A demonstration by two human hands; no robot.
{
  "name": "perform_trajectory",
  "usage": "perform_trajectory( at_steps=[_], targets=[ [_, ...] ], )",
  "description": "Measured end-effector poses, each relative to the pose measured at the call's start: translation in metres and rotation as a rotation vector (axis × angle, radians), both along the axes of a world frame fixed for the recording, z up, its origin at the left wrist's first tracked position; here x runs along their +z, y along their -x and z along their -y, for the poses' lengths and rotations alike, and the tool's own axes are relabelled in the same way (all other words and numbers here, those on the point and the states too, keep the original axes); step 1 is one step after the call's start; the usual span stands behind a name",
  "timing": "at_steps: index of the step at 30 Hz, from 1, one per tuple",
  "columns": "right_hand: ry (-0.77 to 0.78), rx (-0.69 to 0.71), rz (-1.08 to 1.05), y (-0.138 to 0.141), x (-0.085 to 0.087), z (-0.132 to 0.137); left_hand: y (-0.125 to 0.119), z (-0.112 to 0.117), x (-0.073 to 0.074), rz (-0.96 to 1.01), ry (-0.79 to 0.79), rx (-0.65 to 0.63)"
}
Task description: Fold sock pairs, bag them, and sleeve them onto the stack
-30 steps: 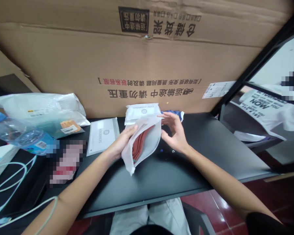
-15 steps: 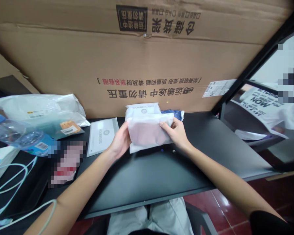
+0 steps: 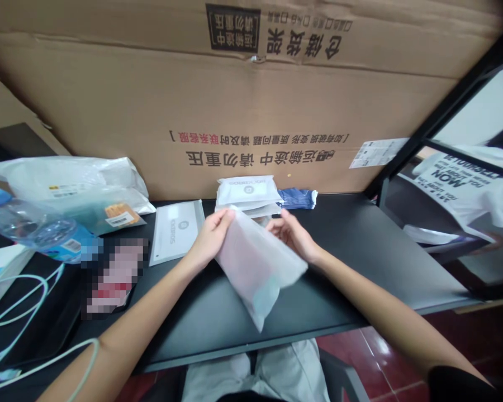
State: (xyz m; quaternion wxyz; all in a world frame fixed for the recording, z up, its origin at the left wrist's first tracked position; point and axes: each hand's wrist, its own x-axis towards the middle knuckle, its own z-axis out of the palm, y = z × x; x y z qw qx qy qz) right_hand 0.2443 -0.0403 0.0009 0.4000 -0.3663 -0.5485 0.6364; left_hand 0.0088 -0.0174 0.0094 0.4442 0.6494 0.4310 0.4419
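Both my hands hold a frosted white plastic pouch with a reddish item faintly showing inside, above the black desk. My left hand pinches the pouch's upper left edge. On the far side, my right hand grips its upper right edge, fingers curled. The pouch tilts down toward me and is blurred by motion. Just behind it lies a small stack of white pouches, with a blue striped cloth beside them.
A big cardboard box stands along the desk's back. A flat white packet, plastic bags, a water bottle and pale cables lie at the left. A black frame rises at the right.
The pouch went from edge-on with the red item showing, to held flat and upright, to tilted down toward me. Both hands stayed on it.
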Motion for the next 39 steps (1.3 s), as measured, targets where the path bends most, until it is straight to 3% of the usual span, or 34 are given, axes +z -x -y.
perform_trajectory(
  at_steps=[4,7,11,15,20,23,25,30,34,39],
  targets=[
    [-0.132,0.088,0.181,0.008,-0.001,0.004,-0.010,0.013,0.000,-0.232,-0.026,-0.311],
    [-0.254,0.083,0.262,0.010,0.000,0.006,-0.015,0.020,0.000,-0.285,-0.044,-0.351],
    [-0.271,0.093,0.229,0.009,0.006,0.009,-0.019,0.028,0.003,-0.269,-0.086,-0.320],
    [-0.319,0.128,0.252,0.004,0.019,0.014,-0.015,0.026,0.013,-0.190,-0.155,-0.194],
    [-0.269,0.212,0.237,-0.004,0.028,0.016,0.018,-0.004,0.027,-0.042,-0.292,0.286],
    [-0.295,0.207,0.215,-0.007,0.027,0.013,0.030,-0.015,0.029,-0.020,-0.308,0.364],
    [-0.325,0.102,0.173,-0.006,0.025,0.011,0.030,-0.017,0.029,-0.001,-0.309,0.363],
    [-0.419,-0.374,0.102,0.000,0.025,0.010,0.024,-0.012,0.032,0.132,-0.317,0.374],
    [-0.409,-0.473,0.055,-0.001,0.030,0.012,0.026,-0.001,0.045,0.017,-0.438,0.382],
    [-0.456,-0.598,-0.030,-0.003,0.033,0.018,0.024,0.018,0.054,0.059,-0.308,0.201]
  ],
)
